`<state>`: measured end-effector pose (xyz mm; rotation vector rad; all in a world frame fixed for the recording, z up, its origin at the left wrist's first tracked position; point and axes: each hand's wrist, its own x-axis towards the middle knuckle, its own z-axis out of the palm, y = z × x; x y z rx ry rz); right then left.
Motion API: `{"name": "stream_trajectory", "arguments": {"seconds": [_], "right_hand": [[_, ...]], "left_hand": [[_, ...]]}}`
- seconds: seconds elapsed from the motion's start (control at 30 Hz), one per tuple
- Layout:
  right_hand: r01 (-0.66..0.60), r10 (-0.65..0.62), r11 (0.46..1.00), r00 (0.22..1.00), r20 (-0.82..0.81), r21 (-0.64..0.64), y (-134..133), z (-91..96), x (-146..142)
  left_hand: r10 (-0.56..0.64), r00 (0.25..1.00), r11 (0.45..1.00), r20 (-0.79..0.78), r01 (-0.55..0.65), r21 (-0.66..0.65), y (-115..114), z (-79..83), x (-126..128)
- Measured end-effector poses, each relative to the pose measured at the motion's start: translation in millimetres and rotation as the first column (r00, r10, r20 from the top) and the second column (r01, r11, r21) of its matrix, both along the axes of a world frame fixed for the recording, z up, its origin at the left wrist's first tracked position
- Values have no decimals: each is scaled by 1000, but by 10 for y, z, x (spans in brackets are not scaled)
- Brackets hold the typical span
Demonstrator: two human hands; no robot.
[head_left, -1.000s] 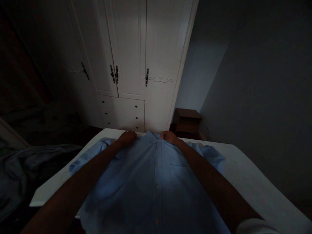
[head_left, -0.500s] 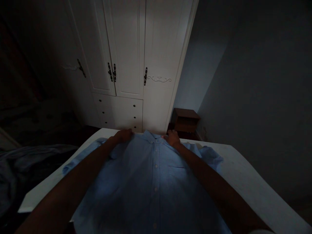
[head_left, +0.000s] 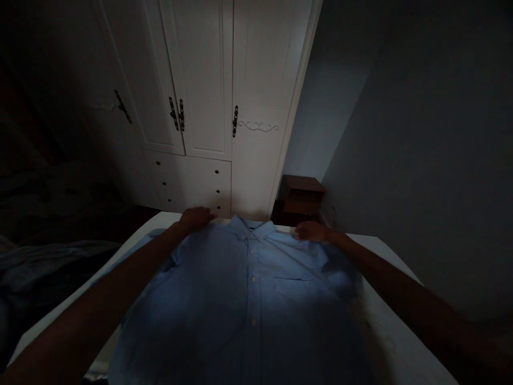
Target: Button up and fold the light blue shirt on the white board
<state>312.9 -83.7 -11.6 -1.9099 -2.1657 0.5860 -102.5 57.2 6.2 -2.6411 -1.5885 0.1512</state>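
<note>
A light blue button-up shirt (head_left: 230, 289) lies front up on a white table (head_left: 395, 315), its collar toward the far edge and a chest pocket on the right half. At the shirt's left shoulder side, my left hand (head_left: 196, 218) is closed on the cloth by the table's far edge. My right hand (head_left: 311, 231) is closed on the opposite shoulder, near the top of the sleeve. Dim light hides the fingertips in part. Both forearms reach over the sleeves and cover some of them.
Beyond the table stands a white wardrobe (head_left: 256, 171) with dark handles and small drawers. A brown nightstand (head_left: 304, 184) is by the grey wall at the back right. Dark, crumpled fabric (head_left: 52, 272) lies to the left of the table.
My right hand has moved right, from beside the collar out to the shoulder. My left hand has shifted slightly left. The shirt's collar and right shoulder now lie more spread out.
</note>
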Motion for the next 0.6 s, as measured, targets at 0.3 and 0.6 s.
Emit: {"name": "stream_trajectory", "arguments": {"seconds": [0.3, 0.6], "right_hand": [[106, -132, 976, 983, -130, -189, -563, 260, 677], [157, -205, 974, 914, -350, -163, -1323, 101, 1154]], "left_hand": [[-487, 821, 869, 299, 489, 73, -649, -108, 1214], [-556, 790, 831, 258, 531, 163, -905, -630, 1759]]}}
